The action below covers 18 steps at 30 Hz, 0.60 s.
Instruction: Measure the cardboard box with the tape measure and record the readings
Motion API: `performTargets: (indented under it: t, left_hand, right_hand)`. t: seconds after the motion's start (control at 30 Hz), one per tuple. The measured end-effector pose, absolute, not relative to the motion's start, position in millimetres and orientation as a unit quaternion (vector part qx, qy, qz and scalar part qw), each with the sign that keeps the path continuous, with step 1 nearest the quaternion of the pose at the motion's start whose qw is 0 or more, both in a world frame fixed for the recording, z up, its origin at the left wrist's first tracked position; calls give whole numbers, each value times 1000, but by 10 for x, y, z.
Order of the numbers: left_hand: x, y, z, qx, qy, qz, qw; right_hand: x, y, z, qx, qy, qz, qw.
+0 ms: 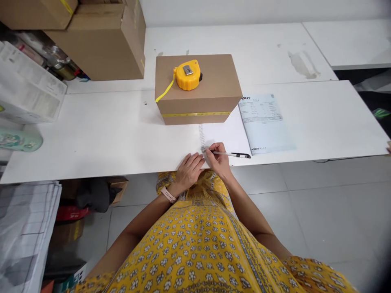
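Note:
My right hand [219, 158] grips a pen [233, 154] with a black cap end and clear barrel, its tip near the lower left corner of a spiral notebook [227, 132]. The open page looks blank. Flat on the table edge just left of the notebook lies my left hand [190, 169], fingers stretched out and holding nothing. Behind the notebook a closed cardboard box [214, 77] covers part of the page. On the box rests a yellow tape measure [187, 76] with a yellow wrist strap.
A pale blue printed sheet [267, 124] lies right of the notebook page. Larger cardboard boxes [100, 44] stand at the back left of the white table [100, 138]. A green bottle [20, 139] and a white carton [33, 89] are at the left end.

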<state>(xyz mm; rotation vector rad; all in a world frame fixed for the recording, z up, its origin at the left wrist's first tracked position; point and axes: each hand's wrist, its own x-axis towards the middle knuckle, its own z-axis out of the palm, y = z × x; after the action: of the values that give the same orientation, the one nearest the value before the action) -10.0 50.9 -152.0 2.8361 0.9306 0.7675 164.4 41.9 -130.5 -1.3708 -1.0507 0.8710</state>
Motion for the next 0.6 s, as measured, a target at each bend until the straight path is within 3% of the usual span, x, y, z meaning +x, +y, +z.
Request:
performTargets:
  t: [0.6]
  left_hand:
    - [-96,511,-1539,912,304,271,59]
  right_hand:
    - [1658,477,-1315,-640,-483,295,519]
